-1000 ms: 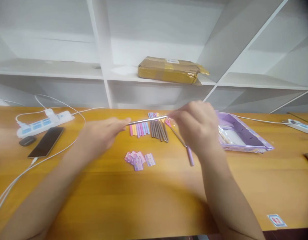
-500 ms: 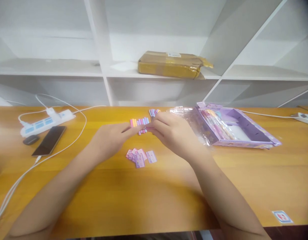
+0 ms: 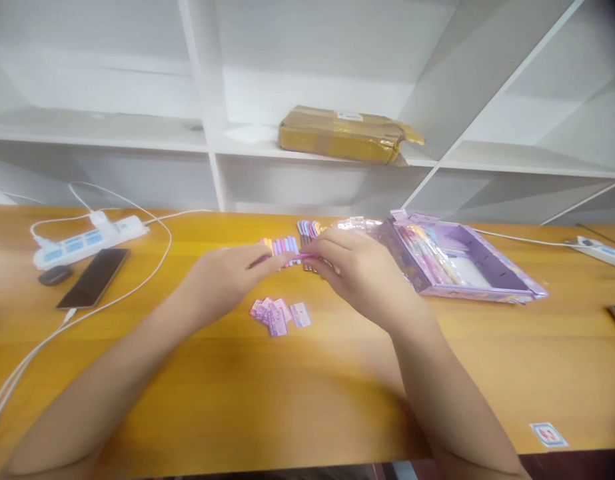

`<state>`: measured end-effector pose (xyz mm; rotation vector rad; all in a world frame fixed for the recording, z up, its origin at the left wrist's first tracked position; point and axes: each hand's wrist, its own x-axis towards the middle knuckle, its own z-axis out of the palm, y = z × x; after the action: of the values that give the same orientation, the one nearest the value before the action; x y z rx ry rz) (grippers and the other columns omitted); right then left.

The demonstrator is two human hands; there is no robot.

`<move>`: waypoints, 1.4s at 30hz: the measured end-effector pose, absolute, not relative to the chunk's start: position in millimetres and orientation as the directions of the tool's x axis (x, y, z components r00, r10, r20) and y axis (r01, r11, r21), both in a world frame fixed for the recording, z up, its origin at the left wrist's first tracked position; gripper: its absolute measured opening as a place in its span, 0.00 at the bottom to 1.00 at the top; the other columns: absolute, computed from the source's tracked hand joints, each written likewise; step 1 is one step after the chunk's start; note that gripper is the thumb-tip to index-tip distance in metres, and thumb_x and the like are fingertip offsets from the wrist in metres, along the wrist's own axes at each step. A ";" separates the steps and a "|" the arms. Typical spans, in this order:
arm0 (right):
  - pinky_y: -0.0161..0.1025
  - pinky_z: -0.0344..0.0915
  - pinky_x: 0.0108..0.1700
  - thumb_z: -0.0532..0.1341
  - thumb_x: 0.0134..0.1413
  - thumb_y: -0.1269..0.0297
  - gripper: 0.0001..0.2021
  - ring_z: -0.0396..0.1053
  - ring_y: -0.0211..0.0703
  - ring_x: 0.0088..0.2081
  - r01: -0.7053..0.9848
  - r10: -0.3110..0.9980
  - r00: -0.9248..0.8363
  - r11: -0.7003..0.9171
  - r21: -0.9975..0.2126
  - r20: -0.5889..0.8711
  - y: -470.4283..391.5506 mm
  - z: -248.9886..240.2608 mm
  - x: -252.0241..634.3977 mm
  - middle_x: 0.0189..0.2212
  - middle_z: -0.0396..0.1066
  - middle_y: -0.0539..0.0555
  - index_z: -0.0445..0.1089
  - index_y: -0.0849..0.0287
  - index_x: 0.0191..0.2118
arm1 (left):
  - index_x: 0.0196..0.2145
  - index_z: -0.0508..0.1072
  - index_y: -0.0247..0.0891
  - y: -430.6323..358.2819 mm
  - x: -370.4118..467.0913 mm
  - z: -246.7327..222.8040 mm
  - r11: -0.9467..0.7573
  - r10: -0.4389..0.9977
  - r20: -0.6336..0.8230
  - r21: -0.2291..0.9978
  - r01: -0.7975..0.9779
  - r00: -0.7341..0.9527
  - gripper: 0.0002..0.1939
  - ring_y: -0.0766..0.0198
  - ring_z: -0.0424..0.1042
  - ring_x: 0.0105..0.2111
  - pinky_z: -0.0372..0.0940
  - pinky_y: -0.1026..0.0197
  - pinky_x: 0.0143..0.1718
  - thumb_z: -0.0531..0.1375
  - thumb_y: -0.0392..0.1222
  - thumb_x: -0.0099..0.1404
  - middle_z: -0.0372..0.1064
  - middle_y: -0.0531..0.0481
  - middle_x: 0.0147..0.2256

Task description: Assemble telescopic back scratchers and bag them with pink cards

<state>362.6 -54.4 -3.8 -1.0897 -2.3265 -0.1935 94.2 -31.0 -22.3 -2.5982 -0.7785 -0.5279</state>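
My left hand (image 3: pixel 227 277) and my right hand (image 3: pixel 357 270) meet above the middle of the table, fingers pinched. Between them is a thin pink stick-like piece (image 3: pixel 303 256), which both hands seem to grip at its ends. Just behind my left fingertips lies a row of pink, orange, purple and blue sticks (image 3: pixel 284 246), partly covered. A second group of striped pieces with dark stems (image 3: pixel 308 229) lies beside my right fingers, also partly hidden. Nearer the front is a small pile of pink and purple cards (image 3: pixel 277 316), with one card (image 3: pixel 300 315) at its right.
An open purple box (image 3: pixel 487 267) holding packaged items stands at the right, with clear plastic wrap (image 3: pixel 360 225) beside it. At the left are a phone (image 3: pixel 94 279), power strip (image 3: pixel 90 241) and cables. A taped parcel (image 3: pixel 342 133) sits on the shelf.
The view has shifted slightly. My right hand has moved a little to the right, and more of the pink piece and the dark stems shows.
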 end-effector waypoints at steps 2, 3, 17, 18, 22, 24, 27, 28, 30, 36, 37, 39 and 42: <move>0.42 0.63 0.43 0.55 0.77 0.61 0.12 0.71 0.44 0.40 0.743 0.658 -0.515 0.662 -0.097 0.550 -54.5 -4.4 362.2 0.39 0.76 0.56 0.75 0.57 0.44 | 0.65 0.67 0.43 -31.8 94.2 -20.9 -0.776 0.433 0.458 -0.247 0.580 0.776 0.28 0.63 0.77 0.37 0.59 0.64 0.28 0.51 0.25 0.71 0.79 0.48 0.45; 0.42 0.63 0.43 0.55 0.77 0.61 0.13 0.71 0.44 0.39 0.741 0.658 -0.517 0.664 -0.098 0.547 -54.1 -4.9 361.8 0.39 0.76 0.56 0.75 0.57 0.44 | 0.64 0.68 0.43 -32.1 94.1 -20.3 -0.776 0.433 0.460 -0.247 0.580 0.775 0.28 0.63 0.77 0.37 0.59 0.64 0.27 0.51 0.25 0.71 0.79 0.48 0.45; 0.42 0.61 0.39 0.54 0.77 0.65 0.14 0.70 0.43 0.36 0.718 0.654 -0.618 0.696 -0.025 0.437 -52.8 -5.7 358.1 0.35 0.76 0.56 0.78 0.59 0.44 | 0.54 0.74 0.38 -32.1 97.0 -22.9 -0.783 0.411 0.511 -0.226 0.580 0.755 0.15 0.61 0.78 0.38 0.66 0.61 0.33 0.50 0.33 0.79 0.80 0.47 0.41; 0.41 0.60 0.38 0.54 0.77 0.64 0.15 0.69 0.43 0.35 0.728 0.645 -0.610 0.685 0.005 0.461 -51.5 -7.0 357.5 0.33 0.75 0.55 0.78 0.59 0.42 | 0.53 0.75 0.38 -31.8 96.3 -21.0 -0.760 0.426 0.508 -0.248 0.601 0.748 0.16 0.61 0.78 0.37 0.65 0.61 0.32 0.49 0.34 0.79 0.80 0.47 0.39; 0.41 0.57 0.37 0.56 0.76 0.66 0.13 0.66 0.41 0.33 0.742 0.617 -0.588 0.669 0.045 0.523 -47.5 -9.2 358.9 0.32 0.74 0.54 0.78 0.58 0.41 | 0.50 0.76 0.37 -29.5 93.8 -17.1 -0.687 0.411 0.554 -0.334 0.646 0.724 0.14 0.61 0.76 0.33 0.61 0.59 0.29 0.50 0.34 0.79 0.80 0.48 0.37; 0.41 0.56 0.37 0.56 0.76 0.65 0.13 0.66 0.41 0.33 0.746 0.632 -0.581 0.665 0.026 0.512 -47.5 -8.3 361.7 0.32 0.75 0.54 0.77 0.58 0.41 | 0.50 0.75 0.36 -28.6 93.4 -18.0 -0.690 0.387 0.563 -0.348 0.634 0.730 0.14 0.61 0.76 0.33 0.61 0.58 0.29 0.50 0.33 0.79 0.81 0.48 0.38; 0.40 0.58 0.38 0.54 0.77 0.63 0.15 0.69 0.42 0.35 0.755 0.668 -0.564 0.656 -0.025 0.486 -48.9 -5.4 366.5 0.33 0.75 0.54 0.77 0.58 0.42 | 0.51 0.75 0.36 -27.9 92.5 -19.9 -0.708 0.388 0.561 -0.327 0.626 0.731 0.14 0.60 0.77 0.35 0.62 0.58 0.30 0.50 0.34 0.79 0.81 0.48 0.39; 0.40 0.59 0.39 0.54 0.77 0.63 0.15 0.69 0.42 0.36 0.753 0.673 -0.560 0.657 -0.043 0.483 -49.4 -4.2 367.9 0.34 0.75 0.54 0.77 0.58 0.43 | 0.51 0.75 0.36 -27.8 91.8 -20.1 -0.711 0.395 0.563 -0.313 0.629 0.726 0.13 0.60 0.77 0.35 0.62 0.58 0.31 0.51 0.35 0.80 0.81 0.48 0.39; 0.41 0.60 0.40 0.53 0.78 0.62 0.15 0.70 0.43 0.37 0.743 0.674 -0.554 0.665 -0.073 0.489 -50.2 -2.1 369.4 0.35 0.75 0.55 0.77 0.58 0.44 | 0.51 0.75 0.36 -28.3 90.1 -19.7 -0.717 0.414 0.564 -0.282 0.638 0.715 0.13 0.59 0.77 0.35 0.63 0.58 0.32 0.52 0.37 0.80 0.81 0.47 0.40; 0.41 0.59 0.39 0.53 0.77 0.62 0.15 0.69 0.44 0.36 0.748 0.633 -0.544 0.663 -0.023 0.550 -52.7 -3.7 362.3 0.36 0.75 0.57 0.77 0.59 0.44 | 0.50 0.76 0.37 -36.2 92.8 -17.1 -0.708 0.462 0.575 -0.219 0.671 0.675 0.13 0.60 0.78 0.38 0.64 0.58 0.35 0.51 0.37 0.80 0.81 0.46 0.41; 0.41 0.57 0.38 0.53 0.77 0.63 0.15 0.67 0.43 0.35 0.757 0.623 -0.548 0.653 0.014 0.558 -52.3 -4.9 360.7 0.35 0.75 0.56 0.77 0.59 0.42 | 0.50 0.75 0.37 -36.5 93.6 -16.9 -0.697 0.456 0.583 -0.237 0.677 0.673 0.13 0.60 0.77 0.37 0.63 0.57 0.34 0.51 0.36 0.80 0.81 0.46 0.42; 0.41 0.55 0.36 0.54 0.77 0.65 0.16 0.64 0.42 0.32 0.778 0.600 -0.552 0.620 0.100 0.579 -49.3 -6.1 360.7 0.31 0.73 0.55 0.77 0.59 0.39 | 0.52 0.75 0.38 -33.0 91.3 -15.6 -0.668 0.440 0.603 -0.276 0.691 0.666 0.14 0.59 0.76 0.38 0.62 0.56 0.34 0.51 0.33 0.79 0.82 0.48 0.44; 0.42 0.53 0.36 0.55 0.75 0.65 0.16 0.64 0.43 0.33 0.830 0.585 -0.509 0.528 0.180 0.631 -38.7 -1.4 379.0 0.31 0.73 0.55 0.77 0.58 0.36 | 0.54 0.75 0.41 -14.7 69.0 -8.6 -0.593 0.420 0.669 -0.309 0.743 0.613 0.19 0.59 0.75 0.42 0.62 0.55 0.40 0.51 0.28 0.76 0.81 0.51 0.49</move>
<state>379.0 -38.7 -1.4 -1.1490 -2.2664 -0.6462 69.0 -14.7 -8.6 -2.2606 -0.9125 -0.7340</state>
